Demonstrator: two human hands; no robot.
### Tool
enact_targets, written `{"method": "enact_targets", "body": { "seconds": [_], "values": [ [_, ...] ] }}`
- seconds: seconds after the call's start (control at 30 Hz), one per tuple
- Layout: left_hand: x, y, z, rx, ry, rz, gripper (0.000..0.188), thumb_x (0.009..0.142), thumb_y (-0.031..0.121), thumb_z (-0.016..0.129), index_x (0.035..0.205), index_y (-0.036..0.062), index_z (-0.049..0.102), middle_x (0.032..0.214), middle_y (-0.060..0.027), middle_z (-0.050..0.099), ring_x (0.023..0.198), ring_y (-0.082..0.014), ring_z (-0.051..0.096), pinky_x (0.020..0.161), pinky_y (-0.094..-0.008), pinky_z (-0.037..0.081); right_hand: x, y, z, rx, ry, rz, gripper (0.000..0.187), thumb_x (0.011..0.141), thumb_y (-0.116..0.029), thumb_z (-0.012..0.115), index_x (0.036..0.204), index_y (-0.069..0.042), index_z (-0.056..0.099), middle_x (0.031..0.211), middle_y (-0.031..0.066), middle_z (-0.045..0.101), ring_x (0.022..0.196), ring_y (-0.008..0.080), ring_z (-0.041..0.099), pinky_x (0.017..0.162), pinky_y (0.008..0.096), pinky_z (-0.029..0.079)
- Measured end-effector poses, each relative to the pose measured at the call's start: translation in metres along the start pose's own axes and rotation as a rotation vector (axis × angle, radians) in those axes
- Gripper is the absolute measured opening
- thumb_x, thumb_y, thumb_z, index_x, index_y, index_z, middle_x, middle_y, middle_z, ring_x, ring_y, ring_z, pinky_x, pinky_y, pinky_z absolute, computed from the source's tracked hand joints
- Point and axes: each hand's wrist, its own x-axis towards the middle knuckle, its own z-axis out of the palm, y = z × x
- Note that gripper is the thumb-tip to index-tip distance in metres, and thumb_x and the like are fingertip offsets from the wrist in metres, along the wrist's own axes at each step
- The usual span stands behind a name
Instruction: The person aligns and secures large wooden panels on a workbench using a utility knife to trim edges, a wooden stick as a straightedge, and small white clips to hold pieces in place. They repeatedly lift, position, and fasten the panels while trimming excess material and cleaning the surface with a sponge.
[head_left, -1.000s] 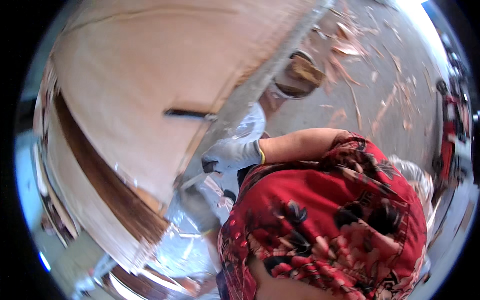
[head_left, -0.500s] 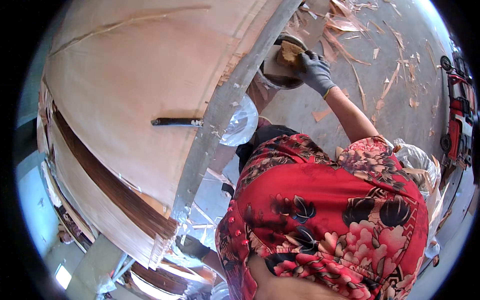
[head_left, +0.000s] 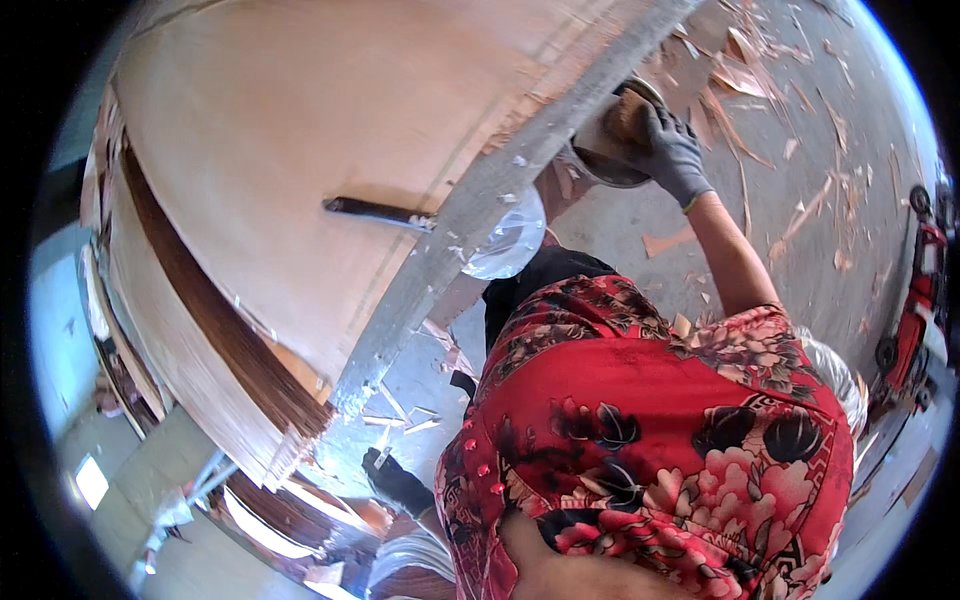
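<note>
My right hand point(head_left: 668, 150), in a grey glove, reaches forward to a round metal bowl point(head_left: 598, 166) at the far edge of the bench and closes on a brown lump point(head_left: 626, 112) inside it. My left hand point(head_left: 393, 481), in a dark glove, hangs low beside my hip, near pale splinters on the floor; its fingers are too small to read. A wide stack of thin wooden veneer sheets point(head_left: 300, 130) fills the upper left, bordered by a grey crusted metal rail point(head_left: 470, 210). On the top sheet lies a black-handled tool point(head_left: 372, 211).
A clear plastic bag point(head_left: 508, 240) hangs under the rail. Veneer scraps point(head_left: 745, 70) litter the concrete floor at the upper right. A red wheeled cart point(head_left: 915, 300) stands at the right rim. More sheet edges point(head_left: 230, 340) jut out at the lower left.
My right hand went from the plastic bag by my waist up to the bowl and settled on the brown lump. My left hand has come into view low on the left.
</note>
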Motion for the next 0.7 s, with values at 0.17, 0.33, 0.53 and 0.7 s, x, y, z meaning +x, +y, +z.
{"method": "enact_targets", "body": {
  "seconds": [0.17, 0.33, 0.53, 0.7],
  "values": [
    [0.004, -0.032, 0.039, -1.053, 0.069, -0.447, 0.024, 0.078, 0.006, 0.056, 0.101, -0.0012, 0.06, 0.101, -0.0078, 0.057, 0.091, -0.017, 0.053, 0.08, -0.0295, 0.045, -0.004, 0.015, -0.012, 0.165, 0.031, -0.004, 0.05, 0.071, -0.024, 0.067, 0.114, -0.005, 0.052, 0.102, 0.0198, 0.059, 0.093, 0.0366, 0.056, 0.077, 0.0435, 0.046],
    [-0.001, -0.001, 0.006, -1.051, 0.263, -0.562, 0.015, 0.084, 0.009, 0.058, 0.09, -0.0007, 0.067, 0.086, -0.0047, 0.066, 0.082, -0.0114, 0.057, 0.078, -0.0248, 0.042, -0.021, 0.05, 0.005, 0.781, 0.218, 0.31, 0.05, 0.078, -0.005, 0.057, 0.126, -0.002, 0.043, 0.11, 0.0086, 0.057, 0.097, 0.0202, 0.055, 0.084, 0.0296, 0.045],
    [0.024, -0.035, 0.045, -1.118, 0.178, -0.558, 0.018, 0.085, 0.012, 0.058, 0.091, -0.002, 0.067, 0.089, -0.0052, 0.066, 0.085, -0.0118, 0.057, 0.08, -0.0249, 0.041, 0.019, -0.132, -0.099, 0.781, 0.197, -0.272, 0.055, 0.072, -0.003, 0.059, 0.125, 0.004, 0.046, 0.118, 0.0126, 0.052, 0.101, 0.0234, 0.054, 0.088, 0.0331, 0.043],
    [0.051, -0.085, 0.058, -1.02, 0.179, -0.429, 0.019, 0.087, 0.012, 0.056, 0.092, -0.0005, 0.067, 0.094, -0.0086, 0.065, 0.105, -0.0183, 0.053, 0.091, -0.029, 0.038, 0.01, -0.376, -0.142, 0.659, -0.091, -0.793, 0.052, 0.065, -0.008, 0.068, 0.115, -0.005, 0.056, 0.1, 0.0158, 0.056, 0.091, 0.0289, 0.057, 0.079, 0.0355, 0.046]
  ]
}}
